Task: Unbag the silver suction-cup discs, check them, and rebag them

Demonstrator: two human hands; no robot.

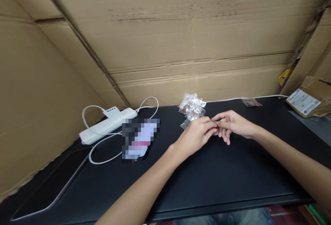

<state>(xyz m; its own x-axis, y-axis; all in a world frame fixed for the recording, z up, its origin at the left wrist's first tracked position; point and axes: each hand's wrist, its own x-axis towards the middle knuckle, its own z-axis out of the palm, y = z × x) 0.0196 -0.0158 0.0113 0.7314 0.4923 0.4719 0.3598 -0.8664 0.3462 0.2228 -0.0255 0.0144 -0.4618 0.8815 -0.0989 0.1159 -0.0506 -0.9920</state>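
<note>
Both hands meet over the right middle of the black table. My left hand [198,134] pinches a small round, shiny piece with a red part [216,129] between thumb and fingers. My right hand [231,124] touches the same piece from the other side, thumb and index finger closed on it and the other fingers loosely curled. Fingers cover much of the piece, so its exact kind is unclear. Just behind my left hand lies a pile of small clear plastic bags [192,106] holding round silvery pieces with red bits.
A single clear bag [251,102] with something red lies at the back right. A torn cardboard package [307,97] with a white label sits far right. Leftward are a white power strip [110,125], looping cables, a blurred-out phone [141,141] and a dark flat panel [54,185]. Cardboard walls [191,28] enclose the table.
</note>
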